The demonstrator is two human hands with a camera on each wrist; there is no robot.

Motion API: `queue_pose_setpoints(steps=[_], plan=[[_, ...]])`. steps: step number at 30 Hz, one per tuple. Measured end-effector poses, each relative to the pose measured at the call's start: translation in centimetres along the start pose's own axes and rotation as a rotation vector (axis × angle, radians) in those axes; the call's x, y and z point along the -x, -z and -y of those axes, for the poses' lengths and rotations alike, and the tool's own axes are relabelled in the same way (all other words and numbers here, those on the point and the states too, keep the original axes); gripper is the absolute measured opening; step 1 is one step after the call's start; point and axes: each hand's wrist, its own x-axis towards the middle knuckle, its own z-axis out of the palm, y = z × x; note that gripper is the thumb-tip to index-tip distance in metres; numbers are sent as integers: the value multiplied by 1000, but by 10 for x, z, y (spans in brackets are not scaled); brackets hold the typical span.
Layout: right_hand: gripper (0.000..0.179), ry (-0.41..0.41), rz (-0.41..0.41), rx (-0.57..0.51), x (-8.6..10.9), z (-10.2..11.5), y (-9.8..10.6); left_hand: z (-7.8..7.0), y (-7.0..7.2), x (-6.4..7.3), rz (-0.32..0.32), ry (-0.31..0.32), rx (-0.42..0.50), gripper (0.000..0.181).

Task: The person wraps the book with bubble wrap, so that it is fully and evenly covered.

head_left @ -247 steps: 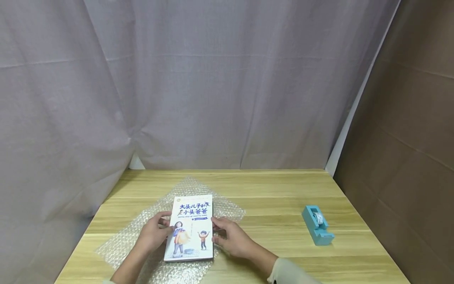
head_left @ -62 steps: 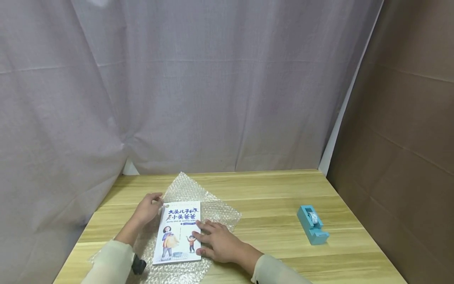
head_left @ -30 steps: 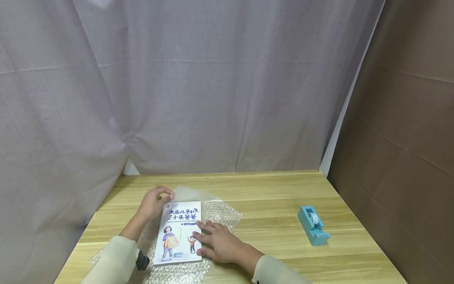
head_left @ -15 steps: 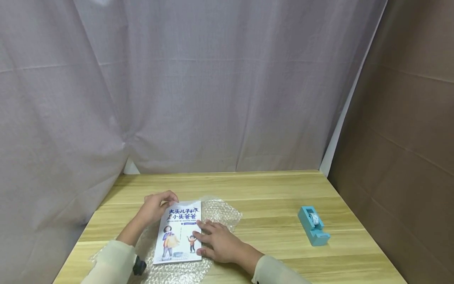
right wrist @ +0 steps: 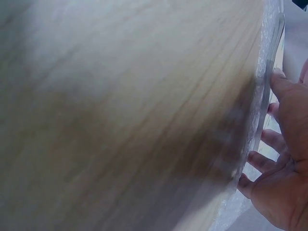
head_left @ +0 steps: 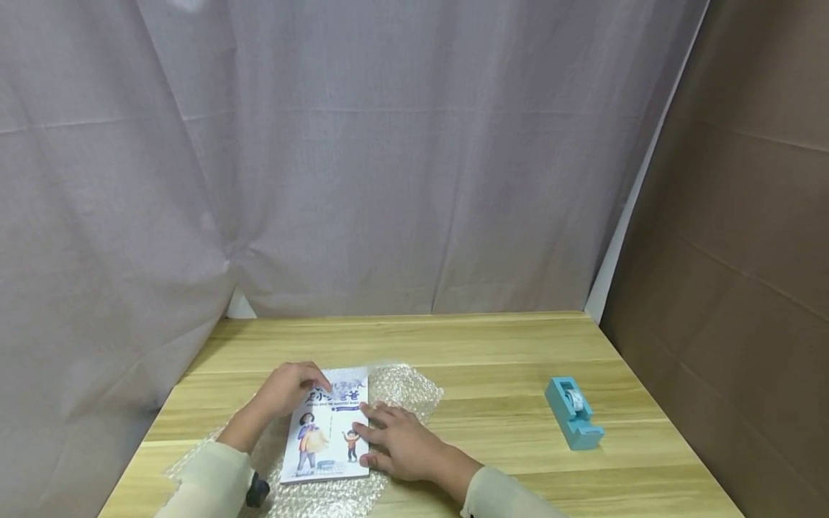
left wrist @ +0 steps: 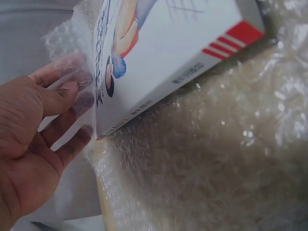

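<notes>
A white picture-covered book [head_left: 327,446] lies face up on a sheet of bubble wrap [head_left: 408,388]. My left hand [head_left: 285,390] pinches the wrap's far corner, folded over the top of the cover and blurring part of the title. In the left wrist view, the clear film [left wrist: 62,38] runs between thumb and fingers, beside the book's spine [left wrist: 178,79]. My right hand [head_left: 406,442] rests on the book's right edge, fingers spread over the cover. Along that edge in the right wrist view, the thumb and fingertips of this hand [right wrist: 288,149] touch the book.
A blue tape dispenser [head_left: 574,414] with a roll of tape stands on the right of the wooden table [head_left: 499,360]. Grey curtain [head_left: 343,180] hangs behind the table, and a brown cloth [head_left: 732,288] hangs on the right.
The book went from both hands down onto the wrap. My left hand took the wrap's far corner and folded it toward me over the book's top. My right hand stayed on the book.
</notes>
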Motion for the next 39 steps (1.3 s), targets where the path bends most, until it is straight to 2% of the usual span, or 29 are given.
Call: queue_pose_setpoints(steps=[5, 12, 17, 22, 28, 34, 36, 39], plan=[[64, 4, 2, 5, 1, 1, 2, -2, -1, 0, 24, 5, -23, 44], [64, -2, 7, -7, 0, 1, 5, -9, 0, -3, 72, 70, -56, 42], [65, -10, 15, -20, 1, 2, 5, -9, 0, -4, 113, -9, -126, 20], [64, -9, 19, -27, 0, 3, 4, -5, -3, -3, 108, -79, -143, 6], [64, -11, 23, -26, 0, 1, 3, -5, -8, -1, 88, -79, -151, 13], [64, -13, 16, -20, 0, 1, 5, -13, -9, -1, 92, -45, -161, 17], [64, -15, 13, -11, 0, 0, 5, -17, -10, -2, 109, -27, -171, 25], [65, -20, 6, 8, -3, -2, 5, -20, -12, -4, 138, -28, -214, 46]])
